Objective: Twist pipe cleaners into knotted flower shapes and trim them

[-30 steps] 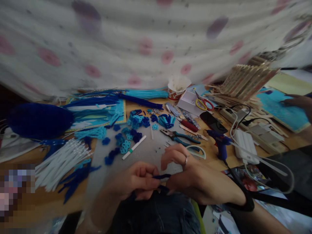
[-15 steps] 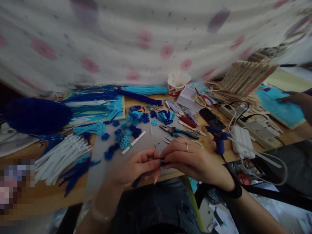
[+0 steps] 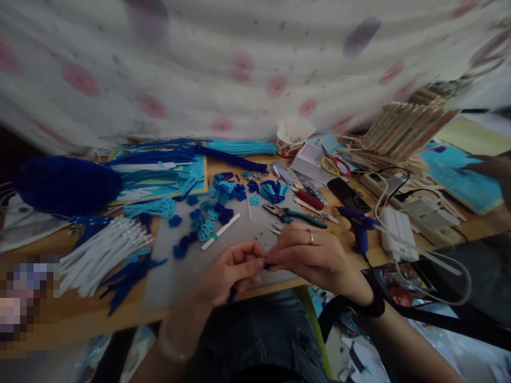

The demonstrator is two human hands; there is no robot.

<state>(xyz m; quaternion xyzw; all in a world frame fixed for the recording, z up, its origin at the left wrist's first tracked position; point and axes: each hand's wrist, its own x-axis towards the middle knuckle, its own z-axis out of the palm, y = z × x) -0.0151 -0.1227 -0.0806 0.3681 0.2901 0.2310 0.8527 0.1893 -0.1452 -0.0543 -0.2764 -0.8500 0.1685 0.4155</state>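
My left hand (image 3: pixel 235 271) and my right hand (image 3: pixel 307 255) meet at the table's front edge, fingertips almost touching. Both pinch a small dark blue pipe cleaner piece (image 3: pixel 268 265), mostly hidden by the fingers; a dark blue end also shows under the left palm. Just beyond the hands lie teal-handled pliers (image 3: pixel 295 215) and a white pen with a green band (image 3: pixel 221 232). Light and dark blue pipe cleaner flowers (image 3: pixel 206 230) are scattered on the grey mat (image 3: pixel 163 282).
Bundled white stems (image 3: pixel 104 255) and a dark blue fluffy mass (image 3: pixel 67 185) lie left. To the right are a blue glue gun (image 3: pixel 359 229), scissors (image 3: pixel 335 164), a white power adapter (image 3: pixel 399 234) with cables, and wooden sticks (image 3: pixel 411 130). Another person's hand (image 3: pixel 489 173) rests at far right.
The view has shifted slightly. My fingers have changed their pinch a little, the right hand's fingertips now closer over the blue piece, which stays between both hands.
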